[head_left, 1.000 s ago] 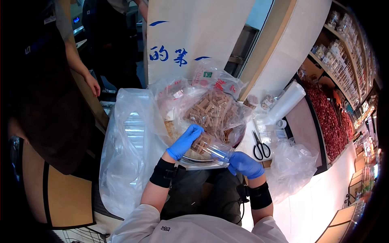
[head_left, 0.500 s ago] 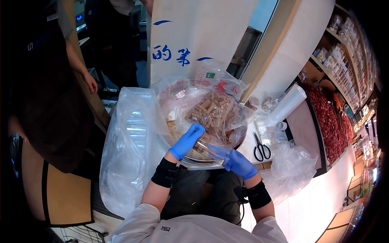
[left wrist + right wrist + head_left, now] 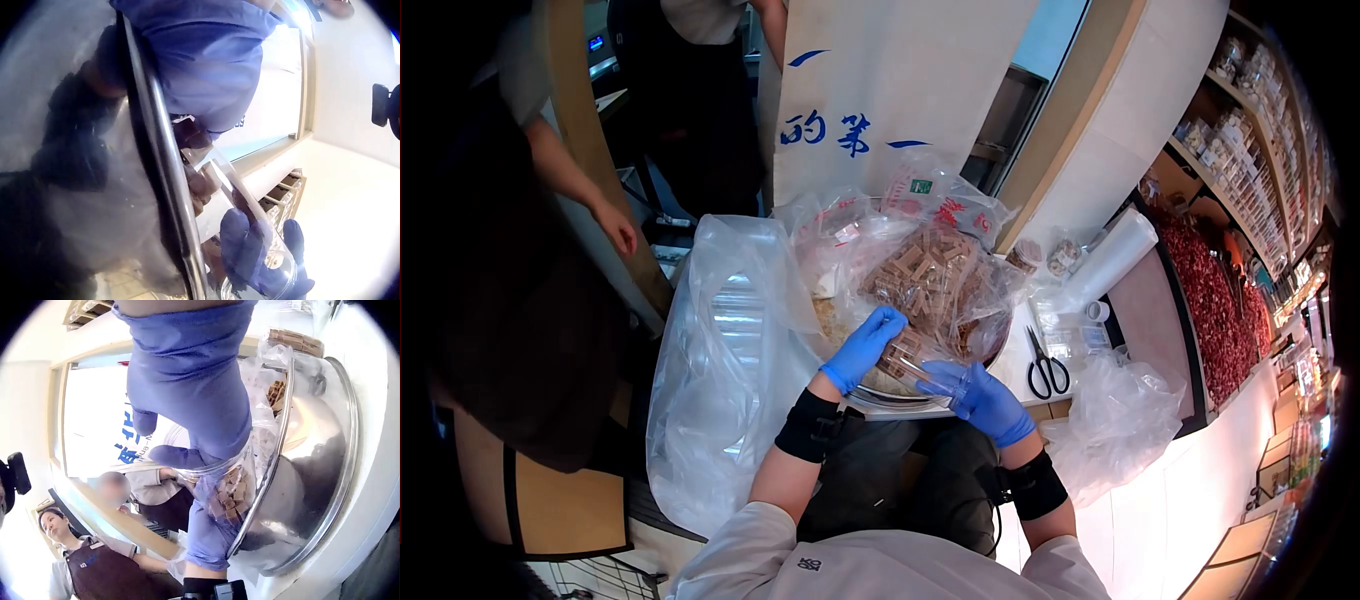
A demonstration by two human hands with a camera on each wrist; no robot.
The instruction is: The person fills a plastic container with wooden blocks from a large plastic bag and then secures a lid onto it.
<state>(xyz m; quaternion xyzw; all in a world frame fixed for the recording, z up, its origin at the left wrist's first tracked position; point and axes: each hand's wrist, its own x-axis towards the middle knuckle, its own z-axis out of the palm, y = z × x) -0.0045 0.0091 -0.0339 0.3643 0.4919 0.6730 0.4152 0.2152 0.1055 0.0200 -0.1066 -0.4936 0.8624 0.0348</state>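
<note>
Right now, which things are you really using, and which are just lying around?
In use:
left hand, blue-gloved, pinching small brown blocks
right hand holding clear plastic tub
round steel bowl

Lying about:
black-handled scissors
white plastic roll
crumpled clear bag
big clear bag
</note>
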